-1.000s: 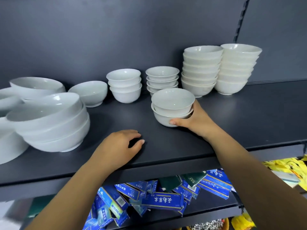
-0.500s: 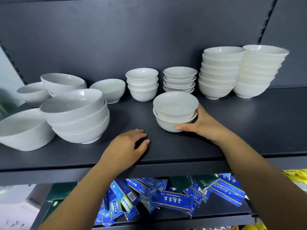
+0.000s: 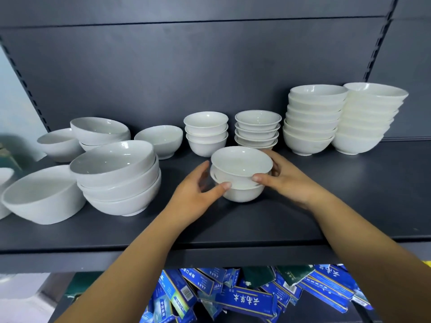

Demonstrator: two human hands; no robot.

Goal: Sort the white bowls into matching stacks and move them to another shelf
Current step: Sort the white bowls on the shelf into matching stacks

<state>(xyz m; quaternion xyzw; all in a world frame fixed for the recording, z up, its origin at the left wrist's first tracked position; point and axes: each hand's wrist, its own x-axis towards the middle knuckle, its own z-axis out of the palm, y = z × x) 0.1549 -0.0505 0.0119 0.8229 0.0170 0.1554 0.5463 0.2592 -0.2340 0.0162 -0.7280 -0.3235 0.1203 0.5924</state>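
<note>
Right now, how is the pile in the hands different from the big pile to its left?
The held pile has two small bowls; the big pile has three wider ones. The left hand and right hand grip the held pile; no hand touches the big pile. Both are white.

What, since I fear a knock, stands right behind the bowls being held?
A stack of small bowls stands directly behind the held bowls, with a second small stack behind and left. The first stack's base is covered by the held bowls.

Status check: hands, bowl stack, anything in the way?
Left hand and right hand both grip the two-bowl stack, thumbs in front. Stack mid-shelf. Small-bowl stacks close behind it.
</note>
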